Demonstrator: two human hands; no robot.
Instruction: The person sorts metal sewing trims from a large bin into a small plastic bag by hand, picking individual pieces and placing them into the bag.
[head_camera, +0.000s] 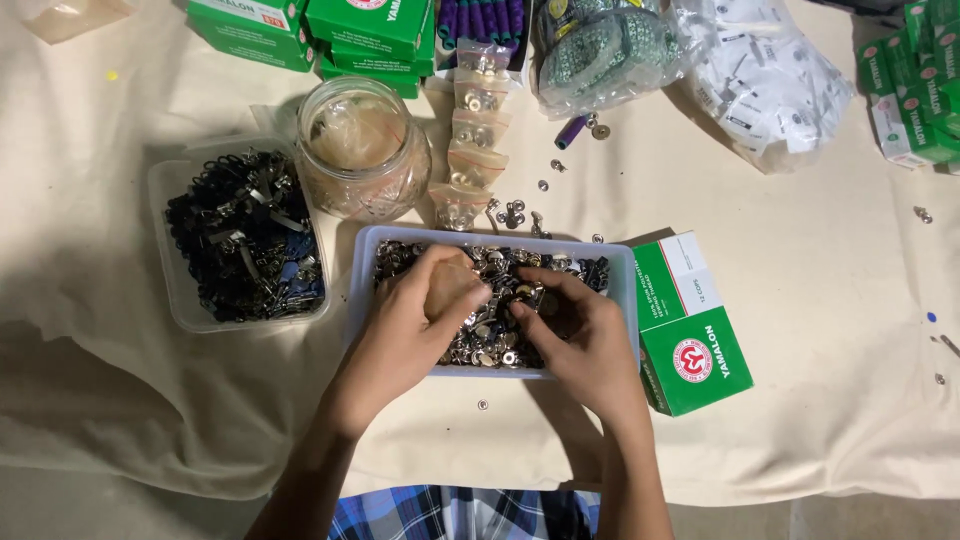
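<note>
Far left of the hands, a clear tub (180, 290) of black metal clips is set on the cloth (820, 300). Beyond the left hand, a glass jar (362, 150) is seen, and small bags of snaps (478, 130) are laid in a row behind the tray. The left hand (415, 320) is curled around a small clear bag (450, 288) over the white tray (362, 262), which is filled with metal snaps (490, 340). The right hand (580, 335) is pinched, fingertips down among the snaps; what is grasped cannot be told. Just right of that hand, a green-and-white box (695, 340) is lying beside the tray.
</note>
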